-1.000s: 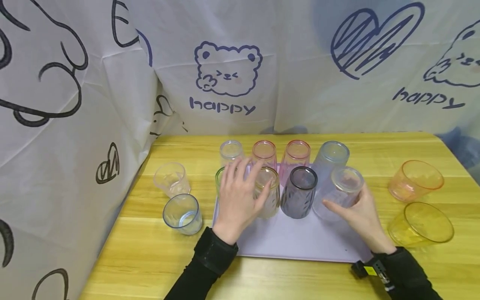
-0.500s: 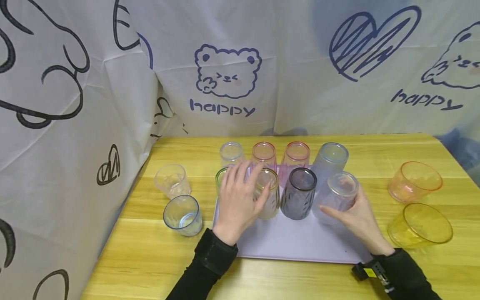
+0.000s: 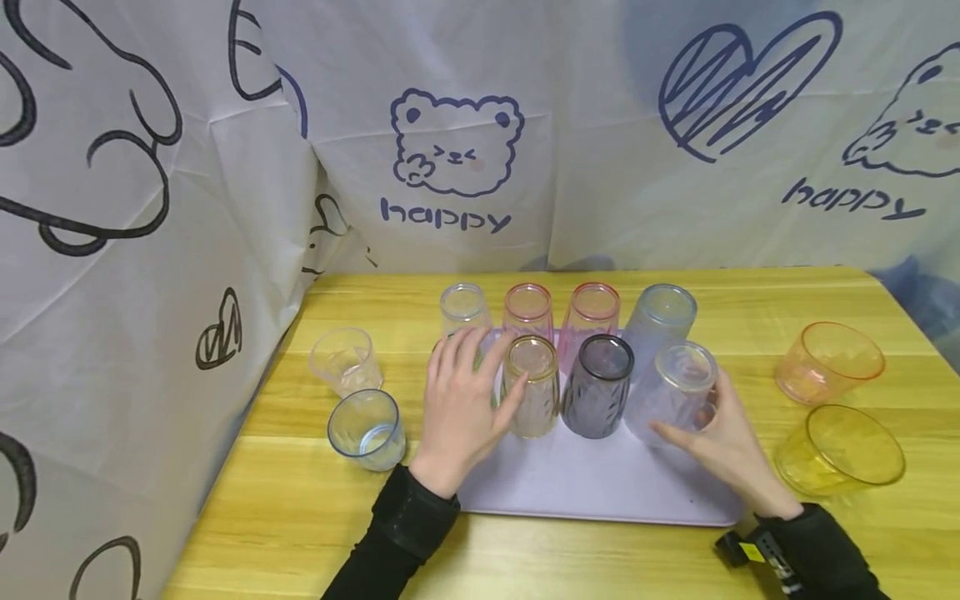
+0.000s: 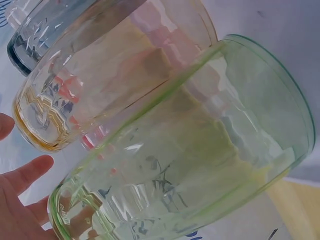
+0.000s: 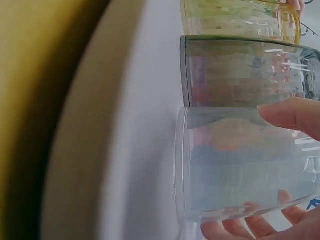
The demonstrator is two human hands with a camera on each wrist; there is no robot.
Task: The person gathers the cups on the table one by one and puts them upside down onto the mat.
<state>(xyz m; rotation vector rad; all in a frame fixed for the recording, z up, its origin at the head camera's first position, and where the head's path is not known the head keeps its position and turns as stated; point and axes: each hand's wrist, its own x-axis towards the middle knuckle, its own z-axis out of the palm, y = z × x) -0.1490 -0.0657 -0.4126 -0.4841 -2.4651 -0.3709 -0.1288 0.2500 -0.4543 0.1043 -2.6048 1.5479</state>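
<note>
Upside-down glasses stand in two rows on a lilac tray (image 3: 592, 483). My right hand (image 3: 726, 437) lies loosely around the right side of the clear glass (image 3: 675, 387), thumb in front and fingers on the far side. A dark grey glass (image 3: 597, 387) and a yellow-rimmed glass (image 3: 531, 387) stand to its left. My left hand (image 3: 459, 408) is over the front row's left end, fingers spread. In the left wrist view its fingertips are right at the base of a green glass (image 4: 180, 150), which the hand mostly hides in the head view.
Behind stand a pale glass (image 3: 462, 307), two pink-red glasses, one of them (image 3: 596, 304) beside a blue glass (image 3: 663, 312). Left of the tray are a clear cup (image 3: 347, 362) and a blue-rimmed cup (image 3: 367, 429). To the right are orange (image 3: 828, 362) and yellow (image 3: 840, 450) cups.
The clear glass has shifted slightly toward the front-left. My right hand has then eased a little to the right of it. My left hand has drifted left, uncovering the yellow-rimmed glass.
</note>
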